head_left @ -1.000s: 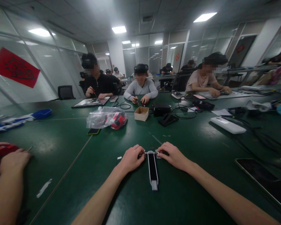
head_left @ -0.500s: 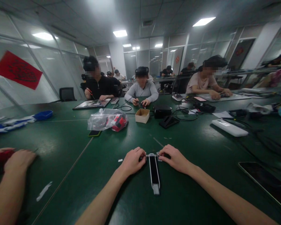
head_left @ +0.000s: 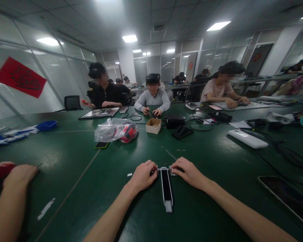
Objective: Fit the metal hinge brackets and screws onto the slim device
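Observation:
On the green table in front of me lies a long, narrow device (head_left: 166,186) with a black middle, a white rim and a grey block at its near end. A thin metal bar crosses its far end. My left hand (head_left: 144,173) is closed at the bar's left end, finger and thumb pinched together. On the other side, my right hand (head_left: 188,170) pinches a small silvery piece (head_left: 173,170) at the bar's right end. The fingers partly hide both ends, so the exact shape of these parts cannot be made out.
Beyond my hands sit a clear plastic bag (head_left: 116,130) with red and black contents, a small open box (head_left: 154,126) and a black stand (head_left: 182,132). A white case (head_left: 247,138) and a tablet-like device (head_left: 288,198) lie right. Another person's hand (head_left: 21,174) works at left.
My hands stay at the device's far end, almost unmoved. Across the table at left, a person's hand with a red tool has moved away from the board.

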`<action>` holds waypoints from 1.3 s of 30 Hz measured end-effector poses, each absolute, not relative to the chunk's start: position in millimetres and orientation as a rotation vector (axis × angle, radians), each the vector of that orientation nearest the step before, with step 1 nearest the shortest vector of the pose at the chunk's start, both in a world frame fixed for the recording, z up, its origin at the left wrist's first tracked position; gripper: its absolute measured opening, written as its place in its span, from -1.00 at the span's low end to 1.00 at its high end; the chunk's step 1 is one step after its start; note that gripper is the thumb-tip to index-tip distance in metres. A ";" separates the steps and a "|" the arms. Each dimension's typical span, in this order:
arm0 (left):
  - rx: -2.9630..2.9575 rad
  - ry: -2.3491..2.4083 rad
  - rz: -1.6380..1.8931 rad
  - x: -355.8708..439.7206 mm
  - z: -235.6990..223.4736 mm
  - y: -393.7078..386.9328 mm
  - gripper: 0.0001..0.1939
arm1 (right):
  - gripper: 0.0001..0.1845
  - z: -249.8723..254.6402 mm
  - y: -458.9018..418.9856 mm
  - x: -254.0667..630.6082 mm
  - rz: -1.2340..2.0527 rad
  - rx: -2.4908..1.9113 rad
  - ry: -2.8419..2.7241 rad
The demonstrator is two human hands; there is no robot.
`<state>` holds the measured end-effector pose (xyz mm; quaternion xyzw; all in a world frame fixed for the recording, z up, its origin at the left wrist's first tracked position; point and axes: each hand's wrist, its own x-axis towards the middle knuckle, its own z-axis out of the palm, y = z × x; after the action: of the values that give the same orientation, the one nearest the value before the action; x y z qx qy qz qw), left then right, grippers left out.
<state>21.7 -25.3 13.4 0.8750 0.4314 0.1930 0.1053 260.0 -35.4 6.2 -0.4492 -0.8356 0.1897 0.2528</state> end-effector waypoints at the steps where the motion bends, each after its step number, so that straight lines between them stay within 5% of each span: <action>1: 2.574 1.275 0.568 21.8 13.7 -25.3 -0.90 | -0.76 5.8 -35.1 260.1 0.519 -1.224 -2.270; 29: 2.580 1.276 0.576 21.6 10.8 -24.6 -0.91 | -0.71 16.2 -35.6 257.7 0.144 -1.046 -2.474; 39: 2.579 1.269 0.574 21.1 11.4 -24.7 -0.91 | -0.77 15.7 -37.6 257.3 0.267 -1.119 -2.414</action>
<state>21.1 -24.7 11.4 0.8750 0.4305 0.1948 0.1049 257.3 -37.6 15.7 -0.4071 -0.8781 0.0971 0.2318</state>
